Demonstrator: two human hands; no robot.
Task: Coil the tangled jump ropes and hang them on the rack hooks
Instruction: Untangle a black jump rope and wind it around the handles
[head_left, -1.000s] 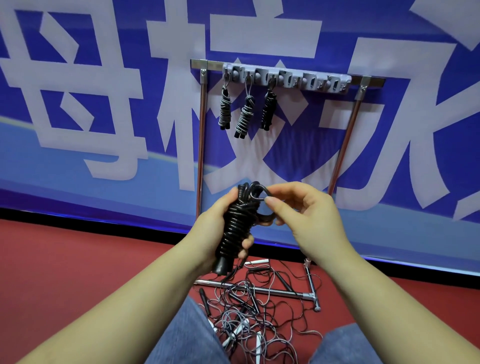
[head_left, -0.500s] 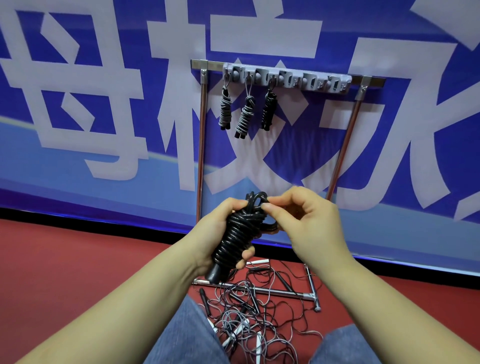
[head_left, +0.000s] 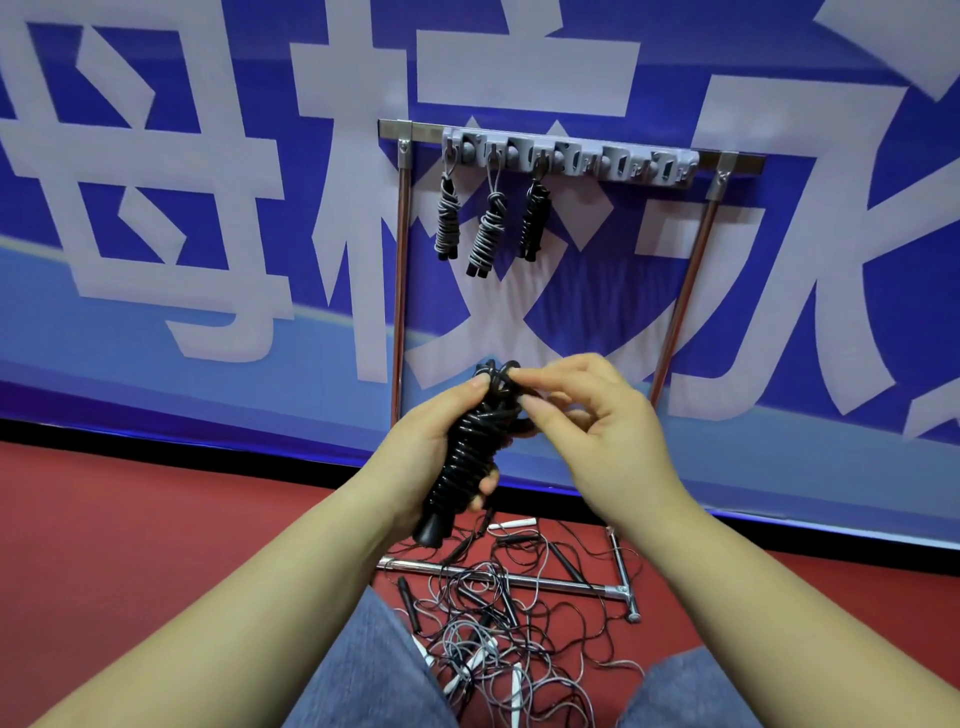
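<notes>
Blue banner (head_left: 156, 208) | rack (head_left: 571, 156): 3 coils | both hands' fingers gripping black rope (head_left: 467, 452)

I cannot separate the strands in the floor tangle (head_left: 498, 623) below the rack (head_left: 571, 156). My left hand (head_left: 431, 457) hides part of the coil (head_left: 467, 457); both forearms leave frame.

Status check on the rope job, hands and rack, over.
Left hand grips black coiled rope. Right hand pinches its top loop. Three bundles on rack hooks; tangled ropes on floor. Nothing blocking.
</notes>
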